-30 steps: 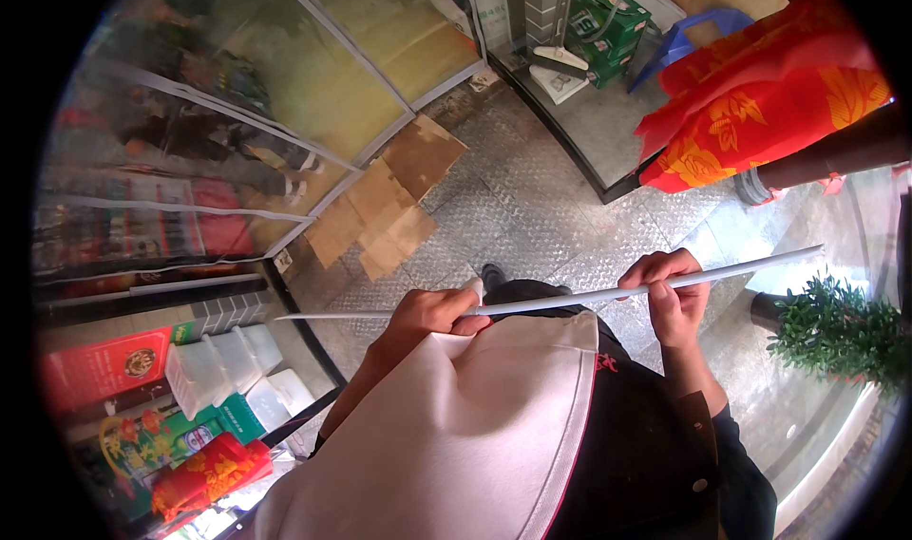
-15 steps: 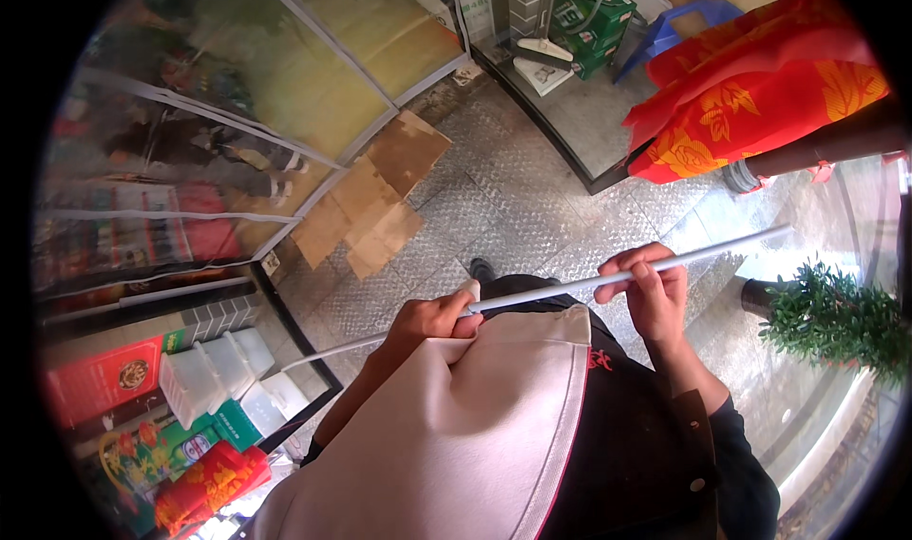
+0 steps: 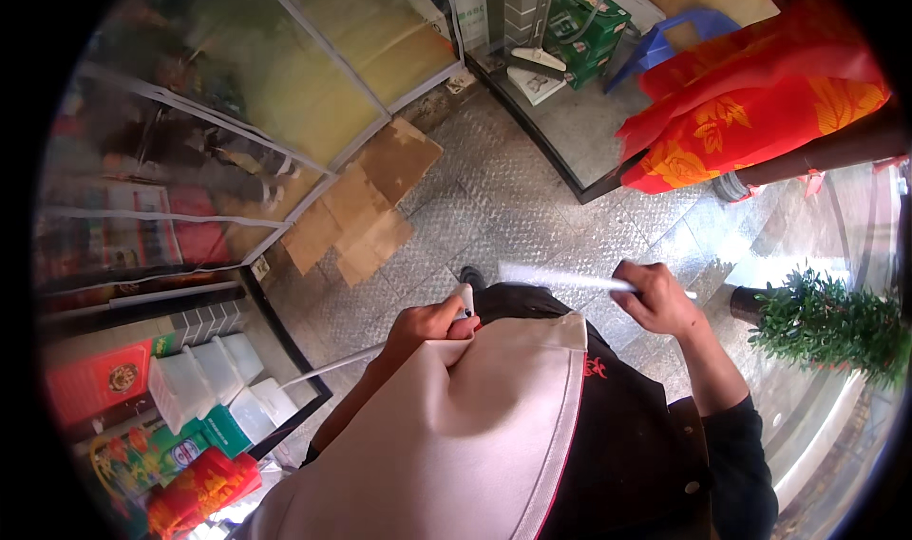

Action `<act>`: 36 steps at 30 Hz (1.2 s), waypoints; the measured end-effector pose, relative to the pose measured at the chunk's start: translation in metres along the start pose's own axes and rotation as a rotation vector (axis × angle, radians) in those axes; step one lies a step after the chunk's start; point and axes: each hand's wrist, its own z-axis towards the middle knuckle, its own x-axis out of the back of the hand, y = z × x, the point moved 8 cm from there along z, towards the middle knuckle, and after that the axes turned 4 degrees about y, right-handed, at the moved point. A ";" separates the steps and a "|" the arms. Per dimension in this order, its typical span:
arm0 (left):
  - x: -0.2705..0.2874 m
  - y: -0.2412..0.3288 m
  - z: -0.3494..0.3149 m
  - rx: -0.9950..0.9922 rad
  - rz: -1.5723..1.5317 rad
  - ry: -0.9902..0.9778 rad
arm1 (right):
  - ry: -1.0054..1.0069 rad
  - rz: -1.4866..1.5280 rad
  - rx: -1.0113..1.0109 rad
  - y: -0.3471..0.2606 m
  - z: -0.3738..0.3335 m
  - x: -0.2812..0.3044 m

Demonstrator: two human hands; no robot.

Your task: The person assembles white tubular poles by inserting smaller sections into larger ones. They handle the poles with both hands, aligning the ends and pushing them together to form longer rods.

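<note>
Left grip (image 3: 426, 326): I had it closed on a small white piece (image 3: 465, 298); a pale rod (image 3: 337, 364) ran from behind my forearm (image 3: 363, 397) toward eight o'clock.
Right grip (image 3: 652, 295): I held a blurred white rod (image 3: 565, 279), aimed at nine o'clock.
Cardboard (image 3: 356, 203): lay at eleven o'clock from my left grip.

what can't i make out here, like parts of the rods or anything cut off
- Right rod: in the head view, blur smears its far end, and the right hand hides the stretch it grips.
- Left rod: in the head view, the left hand and left forearm hide its middle.
- Shoe: in the head view, dark clothing hides most of it.
- Red-and-yellow cloth: the head view's dark rim cuts off its upper right.
</note>
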 end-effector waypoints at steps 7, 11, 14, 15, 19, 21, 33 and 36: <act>-0.003 0.008 -0.002 -0.067 0.070 -0.069 | -0.199 -0.264 0.058 0.005 -0.003 -0.027; -0.002 0.012 0.000 -0.044 0.093 -0.134 | -0.249 -0.298 0.072 0.006 0.000 -0.036; -0.005 0.009 -0.001 -0.039 0.099 -0.170 | -0.270 -0.332 0.089 0.005 0.000 -0.036; -0.006 0.009 -0.002 -0.041 0.104 -0.181 | -0.292 -0.342 0.091 0.004 0.001 -0.035; -0.007 0.012 -0.001 -0.043 0.122 -0.197 | -0.363 -0.413 0.106 -0.002 0.008 -0.027; -0.006 0.014 0.000 -0.051 0.101 -0.180 | -0.398 -0.446 0.099 -0.008 0.012 -0.022; -0.011 0.008 -0.001 -0.111 0.055 -0.123 | -0.407 -0.301 0.134 -0.017 0.017 -0.020; -0.007 0.008 0.003 0.038 0.087 -0.238 | -0.283 -0.198 0.245 -0.021 0.019 -0.021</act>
